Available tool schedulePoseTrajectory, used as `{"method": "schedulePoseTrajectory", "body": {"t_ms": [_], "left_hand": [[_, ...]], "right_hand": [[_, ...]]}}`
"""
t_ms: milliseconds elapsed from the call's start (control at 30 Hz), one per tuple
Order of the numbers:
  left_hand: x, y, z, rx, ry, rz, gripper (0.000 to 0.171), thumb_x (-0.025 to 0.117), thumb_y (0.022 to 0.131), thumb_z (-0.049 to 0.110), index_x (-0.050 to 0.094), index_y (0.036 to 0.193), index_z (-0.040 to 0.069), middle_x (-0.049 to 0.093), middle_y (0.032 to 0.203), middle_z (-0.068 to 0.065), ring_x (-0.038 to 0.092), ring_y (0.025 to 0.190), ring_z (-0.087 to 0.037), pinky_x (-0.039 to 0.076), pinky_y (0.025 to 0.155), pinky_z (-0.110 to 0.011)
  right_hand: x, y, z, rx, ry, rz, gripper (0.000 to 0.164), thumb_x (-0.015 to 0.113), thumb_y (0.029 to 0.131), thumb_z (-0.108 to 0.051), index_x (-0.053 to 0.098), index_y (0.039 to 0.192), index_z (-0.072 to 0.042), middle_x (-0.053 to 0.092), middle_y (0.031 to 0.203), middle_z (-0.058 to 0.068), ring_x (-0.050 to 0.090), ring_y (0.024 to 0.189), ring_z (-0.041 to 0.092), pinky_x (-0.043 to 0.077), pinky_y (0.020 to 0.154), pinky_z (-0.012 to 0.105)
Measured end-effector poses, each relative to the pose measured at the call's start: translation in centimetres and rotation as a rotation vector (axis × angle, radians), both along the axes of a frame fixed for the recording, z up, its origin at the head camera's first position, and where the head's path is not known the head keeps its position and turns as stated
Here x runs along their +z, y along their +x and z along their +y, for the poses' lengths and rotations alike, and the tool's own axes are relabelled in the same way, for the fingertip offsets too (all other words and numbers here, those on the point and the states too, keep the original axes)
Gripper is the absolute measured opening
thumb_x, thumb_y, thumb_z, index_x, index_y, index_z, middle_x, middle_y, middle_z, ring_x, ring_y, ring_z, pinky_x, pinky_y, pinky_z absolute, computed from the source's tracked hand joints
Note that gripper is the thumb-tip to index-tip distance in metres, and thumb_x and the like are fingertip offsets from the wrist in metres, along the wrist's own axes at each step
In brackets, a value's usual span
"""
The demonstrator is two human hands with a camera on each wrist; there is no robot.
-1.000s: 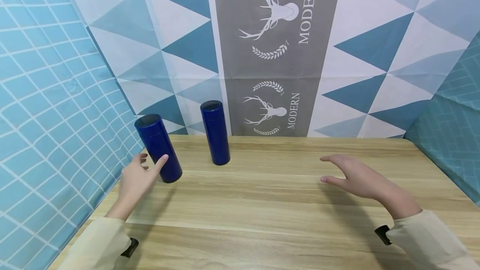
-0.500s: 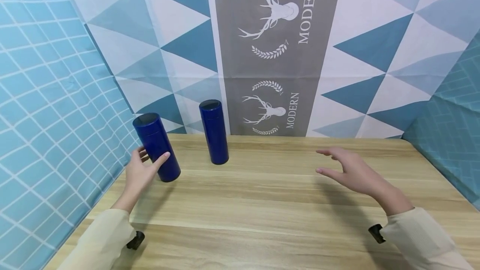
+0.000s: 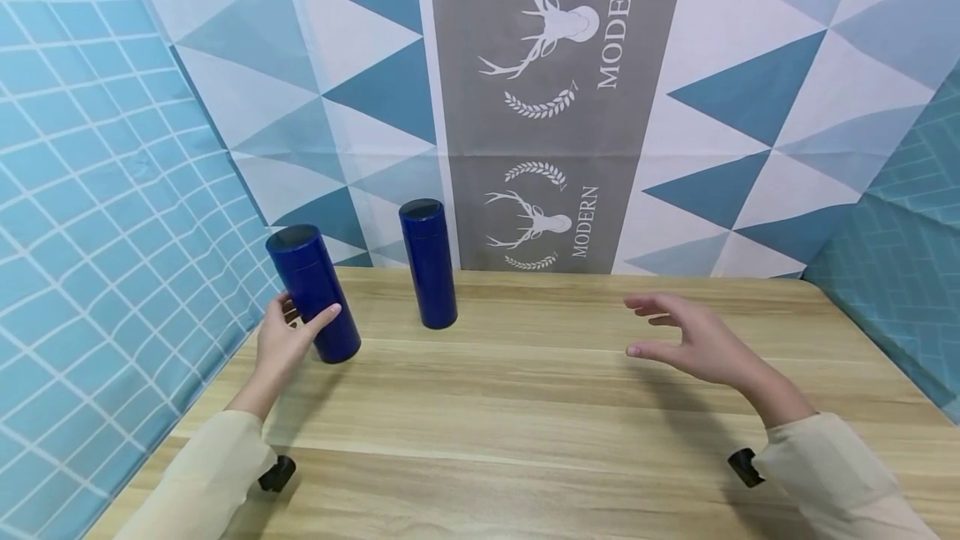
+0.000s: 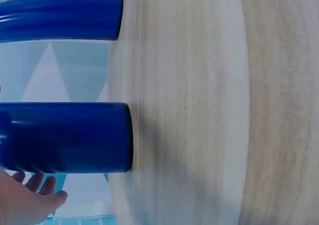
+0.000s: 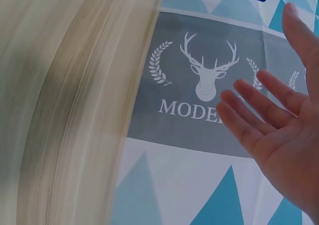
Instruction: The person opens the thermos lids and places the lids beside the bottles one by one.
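Two dark blue cylindrical flasks with dark lids stand upright on the wooden table, the wider left flask point(image 3: 313, 294) and the slimmer right flask point(image 3: 431, 265). Around the lower half of the left flask is my left hand point(image 3: 281, 344), its thumb in front and its fingers at the far-left side. A gap shows between palm and flask in the head view. In the left wrist view, the fingers point(image 4: 47, 187) lie beside the wider flask; firm contact cannot be made out. My right hand point(image 3: 701, 340) hovers over the table's right side, holding nothing, its fingers loosely spread.
The wooden table point(image 3: 525, 423) meets a patterned backdrop point(image 3: 555, 132) behind both flasks. A blue grid-patterned sheet point(image 3: 112, 190) borders the left edge, close to my left hand. Teal sheeting point(image 3: 892, 307) borders the right. Dark devices hang under both sleeves.
My left hand has shifted right, closer around the wider flask. My right hand has drifted slightly left and its fingers have spread. Both flasks remain standing in place.
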State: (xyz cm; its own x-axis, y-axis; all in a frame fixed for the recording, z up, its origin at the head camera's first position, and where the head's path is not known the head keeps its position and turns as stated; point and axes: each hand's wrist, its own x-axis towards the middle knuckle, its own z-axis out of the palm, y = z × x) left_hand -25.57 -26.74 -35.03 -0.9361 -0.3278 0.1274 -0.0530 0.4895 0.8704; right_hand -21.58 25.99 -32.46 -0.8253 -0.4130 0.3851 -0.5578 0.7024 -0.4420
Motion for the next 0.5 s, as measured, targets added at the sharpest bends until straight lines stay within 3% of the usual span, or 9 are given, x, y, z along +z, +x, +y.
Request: {"method": "schedulePoseTrajectory", "body": {"t_ms": [500], "left_hand": [[-0.36, -0.75, -0.29, -0.03, 0.06, 0.013, 0.092, 0.069, 0.085, 0.044, 0.017, 0.151, 0.004, 0.033, 0.151, -0.023, 0.035, 0.138, -0.04, 0.033, 0.114, -0.055]], "right_hand": [[-0.59, -0.97, 0.58, 0.095, -0.069, -0.09, 0.068, 0.085, 0.07, -0.027, 0.056, 0.129, -0.007, 0.064, 0.127, 0.01, 0.061, 0.114, 0.024, 0.052, 0.095, 0.018]]}}
